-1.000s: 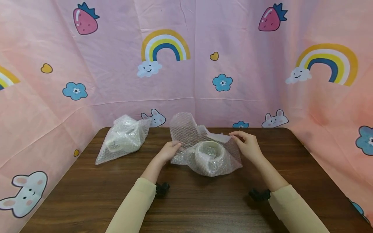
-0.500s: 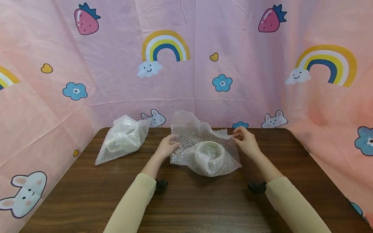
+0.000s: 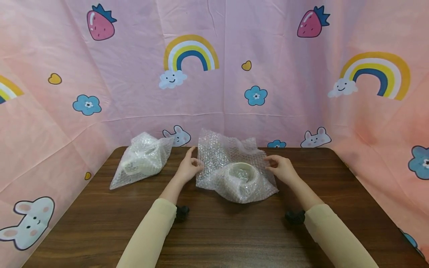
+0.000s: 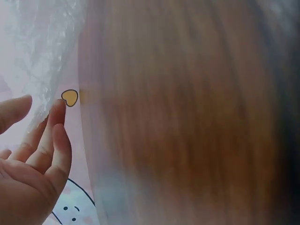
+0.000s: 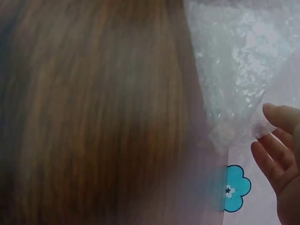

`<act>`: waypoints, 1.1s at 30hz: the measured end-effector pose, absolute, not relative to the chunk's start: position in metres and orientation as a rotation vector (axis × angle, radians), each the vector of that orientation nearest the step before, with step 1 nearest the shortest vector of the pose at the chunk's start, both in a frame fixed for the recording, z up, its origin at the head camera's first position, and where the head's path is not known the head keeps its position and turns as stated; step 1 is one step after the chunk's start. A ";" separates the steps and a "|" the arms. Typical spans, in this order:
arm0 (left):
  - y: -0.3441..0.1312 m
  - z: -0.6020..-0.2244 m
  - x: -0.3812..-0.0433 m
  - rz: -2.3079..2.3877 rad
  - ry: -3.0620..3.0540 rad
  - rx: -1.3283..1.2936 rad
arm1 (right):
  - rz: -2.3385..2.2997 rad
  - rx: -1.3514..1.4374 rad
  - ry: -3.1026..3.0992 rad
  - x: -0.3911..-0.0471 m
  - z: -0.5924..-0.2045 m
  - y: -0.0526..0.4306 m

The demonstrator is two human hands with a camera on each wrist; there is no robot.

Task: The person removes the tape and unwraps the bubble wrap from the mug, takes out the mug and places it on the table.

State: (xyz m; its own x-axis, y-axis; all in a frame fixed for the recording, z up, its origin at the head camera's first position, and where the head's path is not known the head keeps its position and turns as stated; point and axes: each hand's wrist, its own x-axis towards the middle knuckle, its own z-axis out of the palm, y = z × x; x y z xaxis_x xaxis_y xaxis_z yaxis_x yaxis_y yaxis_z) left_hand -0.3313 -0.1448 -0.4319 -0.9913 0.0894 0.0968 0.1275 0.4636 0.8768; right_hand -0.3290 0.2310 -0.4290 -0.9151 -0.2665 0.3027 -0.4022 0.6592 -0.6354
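Observation:
In the head view, a sheet of bubble wrap (image 3: 214,152) lies partly folded round a round, hollow, white-rimmed object (image 3: 242,169) whose kind I cannot tell. The wrap's far part stands up loosely behind it. My left hand (image 3: 187,169) is at the wrap's left edge, fingers relaxed and thumb apart; in the left wrist view the wrap (image 4: 42,56) touches its fingers. At the right edge is my right hand (image 3: 283,169), fingers gently bent. The right wrist view shows its thumb and fingers apart, with the wrap's edge (image 5: 234,84) by the fingertips.
Another bubble-wrapped bundle (image 3: 142,156) sits at the table's back left, with a pale object inside. The dark wooden table (image 3: 214,238) ends at a patterned pink cloth (image 3: 134,74) hanging behind and at both sides.
The wrap's raised far part has shifted and settled lower on the right. My left hand has moved slightly left and spread its fingers; my right hand has come down and loosened its pinch.

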 end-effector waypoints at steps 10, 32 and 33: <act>-0.149 -0.432 -0.328 -1.261 -2.870 -0.409 | 0.844 0.687 -2.875 -0.330 -0.431 0.235; -0.146 -0.437 -0.331 -0.879 -3.205 -0.498 | 0.563 0.764 -3.180 -0.334 -0.443 0.241; -0.146 -0.437 -0.331 -0.864 -3.213 -0.506 | 0.553 0.756 -3.191 -0.334 -0.442 0.241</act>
